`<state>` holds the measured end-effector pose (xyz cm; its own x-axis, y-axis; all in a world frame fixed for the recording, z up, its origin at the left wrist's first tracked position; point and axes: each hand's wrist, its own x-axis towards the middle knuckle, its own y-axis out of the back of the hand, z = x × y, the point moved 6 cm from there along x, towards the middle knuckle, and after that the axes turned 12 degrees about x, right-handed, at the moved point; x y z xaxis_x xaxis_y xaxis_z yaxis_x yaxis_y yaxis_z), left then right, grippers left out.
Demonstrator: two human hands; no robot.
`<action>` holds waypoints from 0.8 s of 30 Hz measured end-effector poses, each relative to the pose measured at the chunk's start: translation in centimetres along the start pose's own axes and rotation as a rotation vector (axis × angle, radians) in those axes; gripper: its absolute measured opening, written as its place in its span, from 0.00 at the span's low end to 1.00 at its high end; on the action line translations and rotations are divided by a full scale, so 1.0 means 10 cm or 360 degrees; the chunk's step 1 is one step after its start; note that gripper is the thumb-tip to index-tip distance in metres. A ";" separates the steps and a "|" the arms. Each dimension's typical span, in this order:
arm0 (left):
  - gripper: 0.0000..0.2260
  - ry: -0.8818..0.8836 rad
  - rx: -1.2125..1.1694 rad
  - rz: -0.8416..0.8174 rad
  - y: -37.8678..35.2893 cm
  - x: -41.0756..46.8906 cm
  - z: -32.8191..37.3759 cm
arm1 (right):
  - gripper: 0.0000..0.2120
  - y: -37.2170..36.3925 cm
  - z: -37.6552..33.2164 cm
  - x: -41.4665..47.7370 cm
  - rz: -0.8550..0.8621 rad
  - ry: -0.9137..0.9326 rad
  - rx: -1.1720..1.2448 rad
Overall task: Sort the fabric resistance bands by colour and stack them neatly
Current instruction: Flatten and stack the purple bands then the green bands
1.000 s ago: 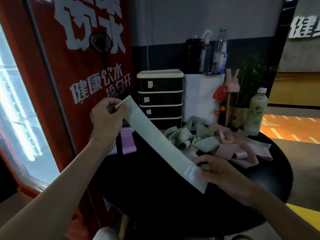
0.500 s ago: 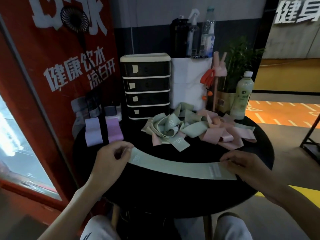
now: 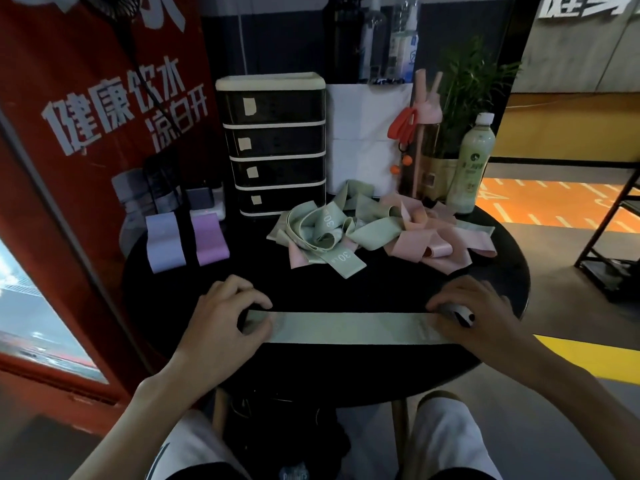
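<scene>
A mint-green band (image 3: 346,328) lies flat and straight across the near side of the round black bench (image 3: 346,372). The left grip (image 3: 225,323) pinches its left end and the right grip (image 3: 476,315) its right end. Behind it sits a tangled pile of green and pink bands (image 3: 374,233).

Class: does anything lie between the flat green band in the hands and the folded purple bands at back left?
Nothing visible does. Only bare black table shows between the green band, held by the left hand and right hand, and the purple bands; the tangled pile lies further right.
</scene>
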<state>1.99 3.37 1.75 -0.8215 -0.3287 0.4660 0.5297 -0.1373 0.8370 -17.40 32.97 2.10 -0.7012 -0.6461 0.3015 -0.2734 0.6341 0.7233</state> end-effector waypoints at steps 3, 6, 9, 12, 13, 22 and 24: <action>0.12 -0.0126 0.0101 -0.0103 -0.07 0.02 0.10 | 0.07 -0.08 -0.04 0.00 -0.0123 0.0021 -0.0042; 0.13 -0.0126 0.0057 -0.0209 -0.14 0.00 0.08 | 0.05 -0.09 -0.02 -0.02 -0.0127 0.0025 -0.0019; 0.15 -0.0107 0.0056 -0.0203 -0.14 0.02 0.08 | 0.04 -0.07 -0.05 0.01 -0.0188 0.0000 -0.0077; 0.18 -0.0128 0.0138 -0.0248 -0.11 0.06 0.14 | 0.05 -0.09 -0.17 0.12 -0.0272 0.0007 -0.0105; 0.19 -0.0134 0.0171 -0.0253 -0.10 0.09 0.19 | 0.04 -0.11 -0.23 0.20 -0.0252 0.0051 -0.0069; 0.04 0.0009 0.0019 -0.0234 -0.41 0.54 0.57 | 0.15 -0.73 -0.50 1.03 0.0101 -0.0155 0.0442; 0.05 0.0034 0.0022 -0.0240 -0.50 0.54 0.53 | 0.18 -0.86 -0.44 1.05 0.0105 -0.0254 0.0318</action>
<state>-6.21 7.26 1.59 -0.8868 -0.3249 0.3287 0.3976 -0.1736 0.9010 -19.52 18.86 1.73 -0.8124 -0.5355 0.2306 -0.3370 0.7541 0.5637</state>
